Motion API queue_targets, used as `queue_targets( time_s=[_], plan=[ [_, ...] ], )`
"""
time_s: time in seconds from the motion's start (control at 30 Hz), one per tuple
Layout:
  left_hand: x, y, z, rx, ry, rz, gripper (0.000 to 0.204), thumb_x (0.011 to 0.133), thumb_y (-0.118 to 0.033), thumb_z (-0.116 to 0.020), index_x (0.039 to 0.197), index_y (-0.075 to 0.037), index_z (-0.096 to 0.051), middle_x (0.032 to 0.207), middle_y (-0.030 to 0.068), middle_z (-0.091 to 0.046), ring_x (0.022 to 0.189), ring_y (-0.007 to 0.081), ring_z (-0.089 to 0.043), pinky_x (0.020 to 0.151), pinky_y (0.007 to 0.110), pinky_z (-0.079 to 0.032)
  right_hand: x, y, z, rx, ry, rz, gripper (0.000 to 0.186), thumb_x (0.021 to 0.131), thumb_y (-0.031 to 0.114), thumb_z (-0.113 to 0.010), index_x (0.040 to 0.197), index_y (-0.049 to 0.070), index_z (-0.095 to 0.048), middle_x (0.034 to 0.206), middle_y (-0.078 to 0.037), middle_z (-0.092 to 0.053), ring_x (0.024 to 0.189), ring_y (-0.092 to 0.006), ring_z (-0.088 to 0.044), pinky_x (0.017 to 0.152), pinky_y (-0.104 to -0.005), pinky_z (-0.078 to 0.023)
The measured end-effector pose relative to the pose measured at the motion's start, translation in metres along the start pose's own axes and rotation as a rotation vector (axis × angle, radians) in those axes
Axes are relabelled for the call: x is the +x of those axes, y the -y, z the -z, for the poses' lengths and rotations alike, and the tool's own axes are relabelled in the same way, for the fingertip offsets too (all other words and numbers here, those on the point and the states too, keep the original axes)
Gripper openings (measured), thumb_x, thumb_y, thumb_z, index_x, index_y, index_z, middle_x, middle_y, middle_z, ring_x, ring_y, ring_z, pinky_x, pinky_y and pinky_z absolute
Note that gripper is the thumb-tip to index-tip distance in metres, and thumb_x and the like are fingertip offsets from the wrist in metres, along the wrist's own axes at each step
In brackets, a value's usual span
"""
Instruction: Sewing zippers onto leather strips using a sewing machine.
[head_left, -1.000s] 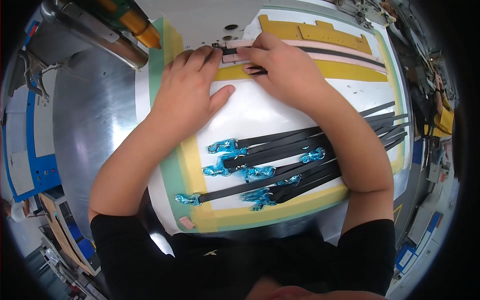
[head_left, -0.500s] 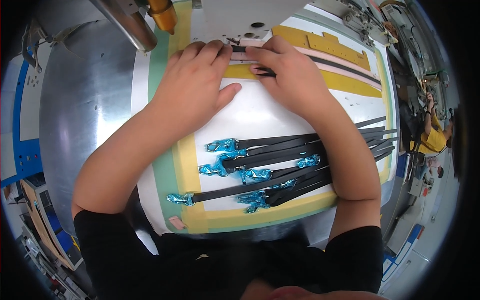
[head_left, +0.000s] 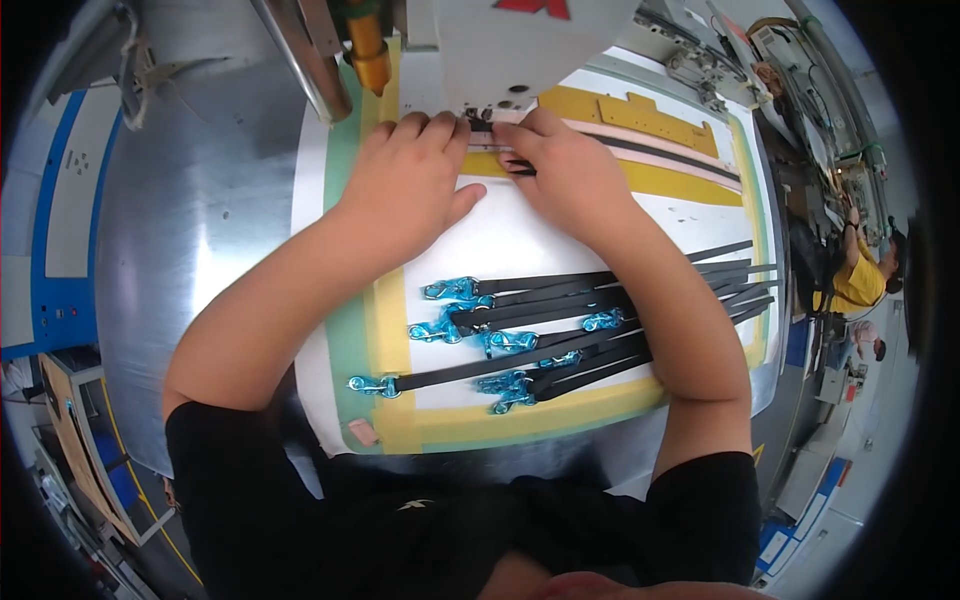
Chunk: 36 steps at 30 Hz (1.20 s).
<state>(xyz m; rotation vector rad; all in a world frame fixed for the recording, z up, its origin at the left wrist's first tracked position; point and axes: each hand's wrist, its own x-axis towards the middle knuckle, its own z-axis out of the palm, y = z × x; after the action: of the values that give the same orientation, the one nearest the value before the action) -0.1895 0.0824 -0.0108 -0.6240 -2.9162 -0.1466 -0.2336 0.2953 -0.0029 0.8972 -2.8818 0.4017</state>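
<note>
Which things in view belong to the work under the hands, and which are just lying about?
In use:
black strap, at the fingers of the left hand and right hand
pink strips beside it
white machine head above, probably

Lying about:
loose black straps with blue-wrapped metal clips, possibly related
small pink piece, lower left

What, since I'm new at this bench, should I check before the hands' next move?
1. Left hand and right hand at the far black strap: ok.
2. Fingertips clear of the pale machine head: cannot tell; they look close beside it.
3. Dark piece by the right thumb securely held: cannot tell, mostly hidden.
4. Nearer black straps clear of the right forearm: cannot tell; it crosses above them in view.
5. Small pink scrap away from both hands: ok, near the sheet's corner.
</note>
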Motion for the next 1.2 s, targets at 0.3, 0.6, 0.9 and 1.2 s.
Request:
queue_targets(
  time_s=[0.3,0.6,0.9,1.2],
  plan=[
    [0.003,-0.004,0.005,0.076,0.022,-0.011,0.065,0.098,-0.044,-0.067,0.146,-0.001,-0.056,0.142,0.0150,-0.060,0.132,0.0318,-0.055,0.113,0.047,-0.041,-0.030,-0.047,0.044,-0.134,0.130,-0.107,0.043,0.096,0.004,-0.059,0.135,0.015,-0.069,0.122,-0.008,-0.067,0.114,-0.0303,-0.069,0.096,-0.0427,-0.057],
    [0.002,-0.011,0.007,0.062,-0.014,0.012,0.055,0.098,-0.039,-0.065,0.141,-0.004,-0.063,0.134,0.0146,-0.064,0.129,0.0318,-0.057,0.111,0.046,-0.043,-0.037,-0.042,0.029,-0.145,0.097,-0.174,0.046,0.098,0.000,-0.055,0.138,0.016,-0.066,0.129,-0.008,-0.064,0.116,-0.0290,-0.069,0.094,-0.0412,-0.058],
    [0.012,-0.023,0.009,0.126,0.000,0.013,0.053,0.096,-0.040,-0.066,0.138,-0.007,-0.065,0.132,0.0147,-0.064,0.127,0.0328,-0.058,0.109,0.047,-0.043,-0.030,-0.035,0.036,-0.177,0.138,-0.168,0.044,0.097,0.003,-0.053,0.136,0.016,-0.068,0.128,-0.009,-0.066,0.115,-0.0298,-0.070,0.094,-0.0428,-0.057],
    [0.025,-0.045,0.014,0.120,0.061,0.122,0.052,0.096,-0.043,-0.068,0.132,-0.005,-0.068,0.131,0.0141,-0.066,0.124,0.0303,-0.061,0.106,0.046,-0.045,-0.040,-0.052,0.033,-0.115,0.072,-0.112,0.035,0.101,0.008,-0.055,0.131,0.011,-0.071,0.121,-0.013,-0.066,0.110,-0.0314,-0.072,0.092,-0.0429,-0.059]
  ],
)
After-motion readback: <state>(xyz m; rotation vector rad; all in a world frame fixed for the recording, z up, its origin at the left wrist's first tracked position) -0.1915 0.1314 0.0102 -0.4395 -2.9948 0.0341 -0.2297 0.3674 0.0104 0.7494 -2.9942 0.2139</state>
